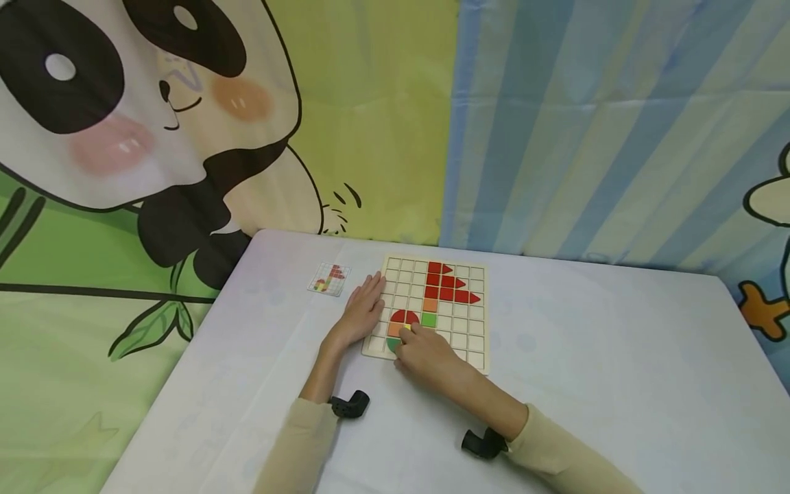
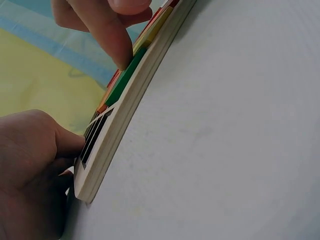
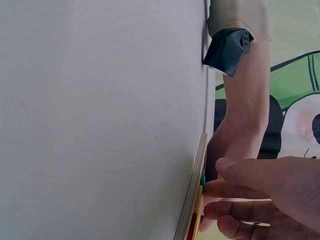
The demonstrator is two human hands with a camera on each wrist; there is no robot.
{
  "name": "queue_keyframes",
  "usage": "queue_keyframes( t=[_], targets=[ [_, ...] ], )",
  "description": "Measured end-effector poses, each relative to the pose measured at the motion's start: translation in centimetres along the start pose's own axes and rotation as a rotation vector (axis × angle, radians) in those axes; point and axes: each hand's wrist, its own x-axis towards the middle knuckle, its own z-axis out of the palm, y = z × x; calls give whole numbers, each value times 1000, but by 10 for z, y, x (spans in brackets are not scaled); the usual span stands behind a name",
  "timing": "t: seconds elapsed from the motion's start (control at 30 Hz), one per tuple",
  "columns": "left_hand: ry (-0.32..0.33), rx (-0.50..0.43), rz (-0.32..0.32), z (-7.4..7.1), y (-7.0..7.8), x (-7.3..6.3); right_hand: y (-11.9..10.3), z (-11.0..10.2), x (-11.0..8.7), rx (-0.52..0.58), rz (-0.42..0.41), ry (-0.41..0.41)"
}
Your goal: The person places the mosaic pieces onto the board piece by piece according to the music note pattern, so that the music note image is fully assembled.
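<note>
A wooden grid board [image 1: 472,328] lies on the table with colored tiles set in its squares. My left hand [image 1: 360,312] rests along the board's left edge, its fingers stretched out. My right hand [image 1: 428,353] is over the lower left squares. In the left wrist view, one of its fingertips [image 2: 123,62] presses on a dark green tile [image 2: 122,85]. The right wrist view shows the thumb apart from the other fingers. Red curved tiles [image 1: 398,316] and an orange tile [image 1: 393,330] sit beside this hand, which partly covers a yellow tile [image 1: 407,327].
Red square and pointed tiles [image 1: 449,294] form rows in the board's upper part, above another orange tile [image 1: 430,304] and a light green tile [image 1: 428,320]. A small pattern card [image 1: 329,279] lies left of the board. Cartoon-printed cloth [image 1: 382,116] hangs behind the table.
</note>
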Motion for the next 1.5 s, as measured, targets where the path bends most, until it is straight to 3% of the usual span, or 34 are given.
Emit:
queue_keyframes(
  t=[0.27, 0.57, 0.77, 0.97, 1.1, 1.3, 1.5],
  targets=[
    [-7, 0, -5, 1, 0, 0, 2, 1, -2, 197, 39, -61],
    [-14, -2, -3, -1, 3, -1, 5, -14, -4, 217, -28, 11],
    [18, -30, 14, -5, 6, -3, 14, -21, -4, 298, -7, 25],
    [23, -93, -24, -10, 16, -10, 33, -28, -9, 355, 85, 41],
    [46, -128, -5, -16, 27, -13, 47, -33, -13, 387, 185, 56],
    [74, -90, 30, -18, 39, -17, 70, -34, -28, 403, 264, 128],
    [36, 28, 40, -16, 47, -26, 90, -27, -46, 409, 318, 192]
  ],
)
